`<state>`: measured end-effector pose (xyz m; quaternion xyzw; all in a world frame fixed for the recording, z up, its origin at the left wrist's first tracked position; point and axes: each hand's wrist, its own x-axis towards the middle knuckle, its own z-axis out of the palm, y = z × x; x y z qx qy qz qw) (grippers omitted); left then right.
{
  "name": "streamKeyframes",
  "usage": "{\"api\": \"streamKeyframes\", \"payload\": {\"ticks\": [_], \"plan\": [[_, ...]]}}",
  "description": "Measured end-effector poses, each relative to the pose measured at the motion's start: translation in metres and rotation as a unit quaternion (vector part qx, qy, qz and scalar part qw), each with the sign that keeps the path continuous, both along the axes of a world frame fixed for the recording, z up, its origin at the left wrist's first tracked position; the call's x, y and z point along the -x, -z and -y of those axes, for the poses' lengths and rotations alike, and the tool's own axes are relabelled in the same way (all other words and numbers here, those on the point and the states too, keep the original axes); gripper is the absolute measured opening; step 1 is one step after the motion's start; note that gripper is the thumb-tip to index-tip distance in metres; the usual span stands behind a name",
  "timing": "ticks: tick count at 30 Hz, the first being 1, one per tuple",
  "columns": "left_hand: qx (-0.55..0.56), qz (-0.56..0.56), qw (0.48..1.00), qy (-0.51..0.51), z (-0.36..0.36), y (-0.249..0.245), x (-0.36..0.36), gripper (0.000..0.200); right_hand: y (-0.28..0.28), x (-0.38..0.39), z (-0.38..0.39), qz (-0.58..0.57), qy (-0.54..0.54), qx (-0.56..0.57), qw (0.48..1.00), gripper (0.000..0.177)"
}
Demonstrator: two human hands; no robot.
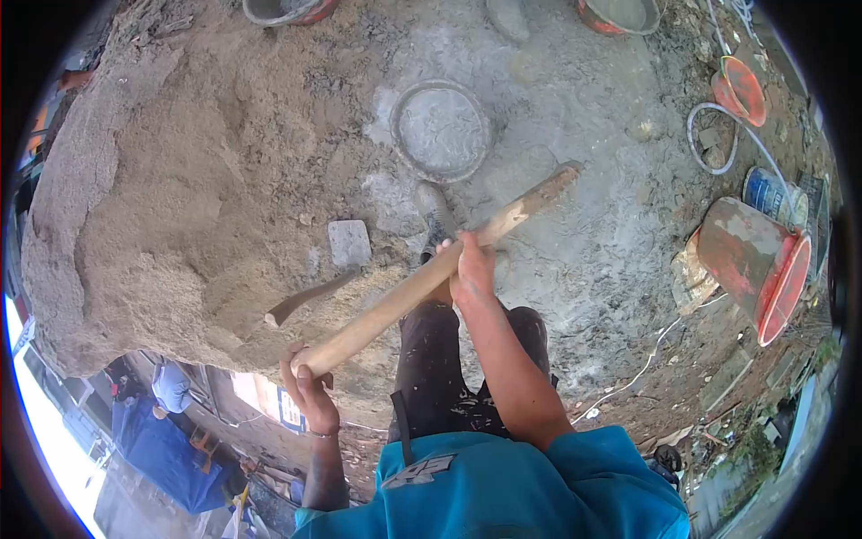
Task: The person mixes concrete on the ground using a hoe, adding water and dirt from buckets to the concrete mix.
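Note:
A long, thick wooden handle (395, 307) slants across in front of my legs, rising to the right. My left hand (312, 395) curls around its near lower-left end, thumb lying on top. Further up, near the middle, my right hand (473, 268) grips it with closed fingers. The far end is darker and worn; no tool head can be made out there. Beyond the handle, a round basin (488, 135) of wet grey mix sits on the ground by my boot (435, 205). A hoe (316, 295) with a grey-caked square blade lies left of my legs.
A big sand pile (144, 207) fills the left side. Wet grey mortar (611, 234) covers the ground at centre right. A red bucket (745, 256) lies tipped at right, near a blue-white pail (770, 196), an orange bucket (742, 92) and a hose (690, 135). More basins (620, 16) stand far ahead.

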<state>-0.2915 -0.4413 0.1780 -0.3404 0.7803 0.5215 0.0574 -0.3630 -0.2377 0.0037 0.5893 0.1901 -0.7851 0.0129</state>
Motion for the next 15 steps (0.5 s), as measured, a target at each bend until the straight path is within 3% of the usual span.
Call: {"api": "streamKeyframes", "payload": {"ticks": [2, 4, 6, 10, 11, 12, 14, 15], "plan": [[-0.014, 0.101, 0.987, -0.123, 0.061, 0.036, -0.016, 0.043, 0.009, 0.006, 0.041, -0.006, -0.058, -0.005, 0.998, 0.035], [-0.014, 0.094, 0.982, -0.166, 0.1, 0.08, -0.028, 0.041, 0.028, 0.002, 0.062, -0.022, -0.105, -0.011, 0.994, 0.036], [-0.039, 0.042, 0.975, -0.216, 0.117, 0.105, -0.024, 0.037, 0.037, 0.017, 0.067, -0.053, -0.22, 0.04, 0.973, 0.036], [-0.009, 0.002, 0.993, -0.118, 0.103, 0.114, -0.022, 0.035, 0.04, 0.027, 0.049, -0.041, -0.178, 0.012, 0.983, 0.041], [-0.035, 0.037, 0.997, -0.051, 0.091, 0.112, -0.029, 0.033, 0.035, 0.024, 0.034, -0.009, -0.164, -0.006, 0.986, 0.045], [-0.058, 0.068, 0.996, 0.017, 0.075, 0.11, -0.034, 0.031, 0.044, 0.015, 0.016, -0.02, -0.161, -0.038, 0.986, 0.042], [-0.031, -0.027, 0.984, 0.172, 0.014, 0.103, -0.047, 0.034, 0.06, 0.0, -0.032, 0.064, -0.178, -0.132, 0.973, 0.022], [-0.032, 0.018, 0.969, 0.246, -0.015, 0.092, -0.051, 0.035, 0.08, -0.014, -0.064, 0.073, -0.182, -0.168, 0.966, 0.018]]}}
